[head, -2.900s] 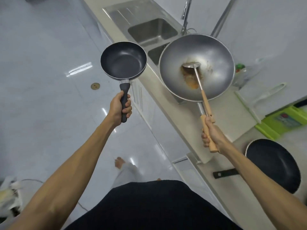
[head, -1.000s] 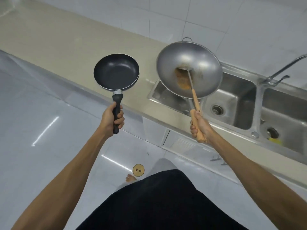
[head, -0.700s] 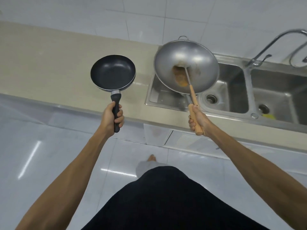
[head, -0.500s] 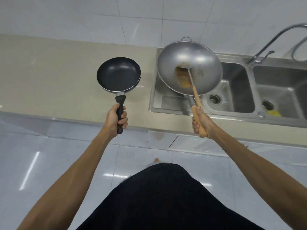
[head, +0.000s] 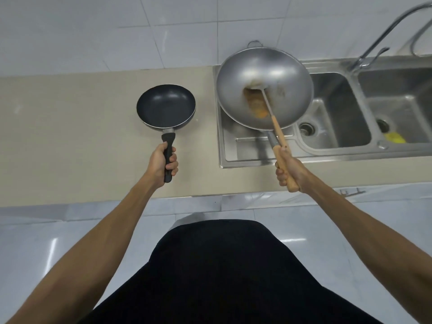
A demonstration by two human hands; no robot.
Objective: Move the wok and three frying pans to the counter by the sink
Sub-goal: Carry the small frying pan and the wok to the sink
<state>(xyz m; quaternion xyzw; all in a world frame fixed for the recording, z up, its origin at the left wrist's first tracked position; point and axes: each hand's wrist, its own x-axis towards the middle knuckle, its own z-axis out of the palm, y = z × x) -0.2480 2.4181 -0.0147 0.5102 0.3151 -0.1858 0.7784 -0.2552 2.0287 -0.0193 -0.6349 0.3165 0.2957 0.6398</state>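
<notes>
My left hand (head: 161, 166) grips the black handle of a small black frying pan (head: 166, 106), held above the beige counter (head: 70, 141) left of the sink. My right hand (head: 289, 170) is closed around the wooden handle of a large steel wok (head: 280, 76) together with the wooden handle of a metal ladle (head: 268, 108) lying inside it. The wok hangs over the sink's steel draining board (head: 247, 148). Brown residue sits in the wok's bottom. No other frying pans are in view.
A double steel sink (head: 336, 113) with two drains lies to the right, with a curved tap (head: 383, 33) behind it and something yellow (head: 395, 137) in the right basin. A white tiled wall backs the counter. The counter's front edge (head: 210, 197) runs just before my body.
I have turned from the far counter to face the sink counter. Both pans moved forward over it, the small pan now above the beige surface and the wok above the draining board.
</notes>
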